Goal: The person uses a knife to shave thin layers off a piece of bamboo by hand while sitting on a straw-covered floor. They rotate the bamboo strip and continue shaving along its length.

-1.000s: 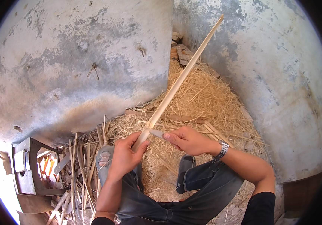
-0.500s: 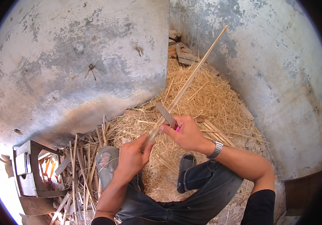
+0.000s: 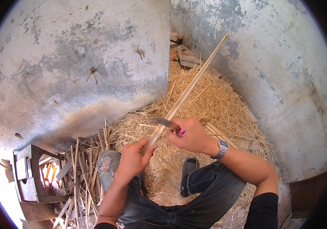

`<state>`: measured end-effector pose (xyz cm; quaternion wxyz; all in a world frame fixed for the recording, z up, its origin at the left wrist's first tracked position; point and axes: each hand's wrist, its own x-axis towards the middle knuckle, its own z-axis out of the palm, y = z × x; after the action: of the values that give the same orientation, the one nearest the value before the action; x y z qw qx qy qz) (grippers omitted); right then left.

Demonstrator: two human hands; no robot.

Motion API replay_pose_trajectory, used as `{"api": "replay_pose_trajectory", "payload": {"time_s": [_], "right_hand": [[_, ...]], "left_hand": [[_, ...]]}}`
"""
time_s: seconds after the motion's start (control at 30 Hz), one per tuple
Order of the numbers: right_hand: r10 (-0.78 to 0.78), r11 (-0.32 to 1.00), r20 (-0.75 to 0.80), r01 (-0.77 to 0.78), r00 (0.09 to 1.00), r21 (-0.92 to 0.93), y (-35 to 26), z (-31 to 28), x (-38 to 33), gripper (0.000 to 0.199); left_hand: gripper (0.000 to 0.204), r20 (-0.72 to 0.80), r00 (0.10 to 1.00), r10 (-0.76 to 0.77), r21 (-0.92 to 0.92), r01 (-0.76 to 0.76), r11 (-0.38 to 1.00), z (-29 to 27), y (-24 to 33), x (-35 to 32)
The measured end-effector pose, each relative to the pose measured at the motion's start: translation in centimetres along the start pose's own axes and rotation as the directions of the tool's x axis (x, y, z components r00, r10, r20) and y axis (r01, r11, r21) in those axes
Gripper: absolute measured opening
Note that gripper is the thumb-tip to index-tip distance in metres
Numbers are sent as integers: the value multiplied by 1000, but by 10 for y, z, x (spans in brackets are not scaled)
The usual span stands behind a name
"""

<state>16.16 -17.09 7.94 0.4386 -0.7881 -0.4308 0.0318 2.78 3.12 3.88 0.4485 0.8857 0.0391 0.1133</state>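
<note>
My left hand (image 3: 136, 154) is closed round the near end of a long pale strip, apparently split bamboo (image 3: 190, 87). The strip slopes up and away to the right, its far tip in front of the right wall. In my right hand (image 3: 190, 134) is a knife (image 3: 164, 122) with a broad grey blade and a bit of pink at the grip. Its blade lies across the strip a short way beyond my left hand, pointing left. Most of the knife's handle is hidden in my fingers.
Thin shavings (image 3: 216, 99) cover the floor in the corner between two peeling walls (image 3: 75, 57). Several bamboo sticks (image 3: 81, 168) lean at my left, beside a dark stool-like frame (image 3: 33, 175). Loose strips (image 3: 220, 134) lie beyond my right wrist. Planks (image 3: 188, 56) rest in the far corner.
My right hand has turned and shifted slightly right and down, so the blade lies flatter across the strip. The strip's far tip has dropped a little. My left hand keeps its hold.
</note>
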Motion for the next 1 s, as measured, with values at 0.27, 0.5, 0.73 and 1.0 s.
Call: {"api": "replay_pose_trajectory", "payload": {"time_s": [0.27,0.5,0.73,1.0], "right_hand": [[-296,894,-303,151,906,-421,17,-66,8,36],[-86,994,235,100,968,-51,44,-91,-10,28],[-105,985,29,108,994,-137,29,-76,-5,19],[318,756,-332,-26,888,654,5,-74,-5,23]], "left_hand": [[30,153,960,234,333,-273,902,-83,15,-10],[27,376,914,149,446,-320,836,-181,64,-2],[45,-122,707,696,799,-346,492,-213,106,20],[48,-379,814,440,117,-430,895,-34,72,17]]}}
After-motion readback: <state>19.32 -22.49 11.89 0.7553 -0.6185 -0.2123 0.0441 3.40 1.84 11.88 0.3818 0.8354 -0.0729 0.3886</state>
